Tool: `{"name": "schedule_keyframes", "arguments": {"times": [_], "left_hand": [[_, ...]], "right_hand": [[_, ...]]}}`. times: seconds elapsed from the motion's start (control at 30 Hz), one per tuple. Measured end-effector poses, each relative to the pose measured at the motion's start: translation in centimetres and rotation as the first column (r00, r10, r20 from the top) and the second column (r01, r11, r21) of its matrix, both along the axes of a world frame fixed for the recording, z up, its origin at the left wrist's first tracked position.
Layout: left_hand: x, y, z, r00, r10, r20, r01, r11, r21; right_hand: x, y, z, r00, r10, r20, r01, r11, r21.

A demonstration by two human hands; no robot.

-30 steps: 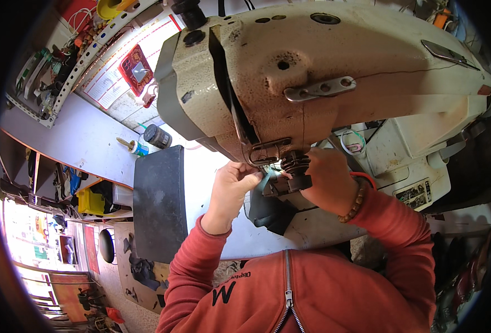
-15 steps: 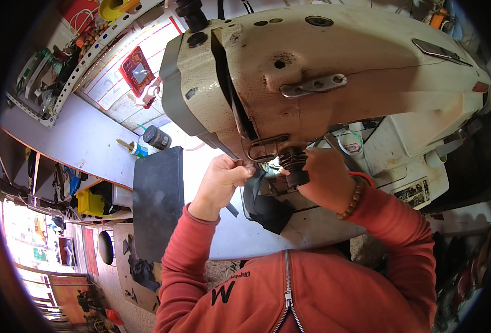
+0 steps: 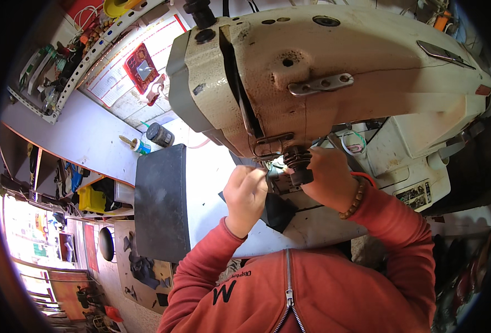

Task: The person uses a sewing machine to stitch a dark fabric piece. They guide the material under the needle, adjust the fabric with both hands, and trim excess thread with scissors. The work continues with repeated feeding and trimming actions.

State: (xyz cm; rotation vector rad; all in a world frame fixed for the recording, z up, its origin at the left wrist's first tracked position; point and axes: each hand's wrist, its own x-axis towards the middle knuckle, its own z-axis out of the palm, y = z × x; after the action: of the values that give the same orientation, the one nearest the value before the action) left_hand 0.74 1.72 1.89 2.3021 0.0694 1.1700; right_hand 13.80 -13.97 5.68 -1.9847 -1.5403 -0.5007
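1. The left hand point(image 3: 245, 197) is curled, thumb toward fingers; whether anything is pinched cannot be told.
2. Dark material point(image 3: 280, 213) is laid just right of that grip, apparently to be steadied between both hands.
3. The right hand point(image 3: 332, 178) is partly hidden by a black knob point(image 3: 301, 177); its grip cannot be told.

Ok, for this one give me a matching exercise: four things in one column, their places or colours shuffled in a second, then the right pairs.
Things
1. sewing machine
2. dark material
3. beaded bracelet
4. rectangular dark panel

Places or colours
A. around the wrist of the right hand
B. left of the left hand
C. cream-coloured, above both hands in the picture
D. between the two forearms

Right pairs: 1-C, 2-D, 3-A, 4-B
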Motion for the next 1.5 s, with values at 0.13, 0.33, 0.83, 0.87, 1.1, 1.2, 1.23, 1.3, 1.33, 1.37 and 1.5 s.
{"name": "schedule_keyframes", "arguments": {"times": [0.13,0.33,0.83,0.87,1.1,1.2,1.23,1.3,1.33,1.37,1.5], "left_hand": [[-0.1,-0.8,-0.4,0.994,0.105,0.029,-0.109,0.974,0.197],[-1.2,1.0,-0.1,1.000,-0.025,-0.019,0.030,0.942,0.335],[-1.5,2.1,1.4,0.993,-0.057,-0.100,0.089,0.932,0.351],[-1.5,2.0,1.4,0.992,-0.070,-0.103,0.101,0.936,0.336],[-1.5,1.5,1.2,0.992,-0.100,-0.083,0.118,0.960,0.253],[-1.6,2.0,1.2,0.978,-0.180,-0.104,0.192,0.974,0.122],[-1.6,2.2,1.2,0.971,-0.216,-0.102,0.223,0.973,0.065],[-1.6,2.9,1.3,0.966,-0.236,-0.104,0.248,0.961,0.123],[-1.5,3.2,1.3,0.966,-0.240,-0.100,0.253,0.956,0.150],[-1.5,3.6,1.4,0.967,-0.229,-0.108,0.248,0.945,0.215],[-1.6,4.4,1.0,0.961,-0.235,-0.143,0.271,0.896,0.351]], "right_hand": [[0.1,-0.1,0.0,1.000,-0.010,0.003,0.010,1.000,-0.027],[0.2,0.0,0.1,0.999,0.000,-0.032,0.000,1.000,0.008],[0.1,-0.1,0.4,0.996,0.029,0.088,-0.025,0.999,-0.044],[0.0,-0.1,0.5,0.996,0.028,0.084,-0.024,0.998,-0.050],[-0.3,0.0,0.6,0.997,-0.015,0.079,0.017,0.999,-0.032],[-0.1,0.0,0.6,0.996,0.004,0.084,0.000,0.999,-0.050],[-0.1,0.0,0.6,0.996,0.005,0.090,0.000,0.998,-0.056],[-0.1,0.0,0.5,0.995,0.007,0.102,0.000,0.998,-0.066],[0.0,0.0,0.5,0.995,0.012,0.101,-0.005,0.998,-0.066],[0.0,0.0,0.5,0.995,0.016,0.100,-0.010,0.998,-0.066],[-0.1,-0.1,0.5,0.997,0.006,0.074,-0.001,0.998,-0.068]]}}
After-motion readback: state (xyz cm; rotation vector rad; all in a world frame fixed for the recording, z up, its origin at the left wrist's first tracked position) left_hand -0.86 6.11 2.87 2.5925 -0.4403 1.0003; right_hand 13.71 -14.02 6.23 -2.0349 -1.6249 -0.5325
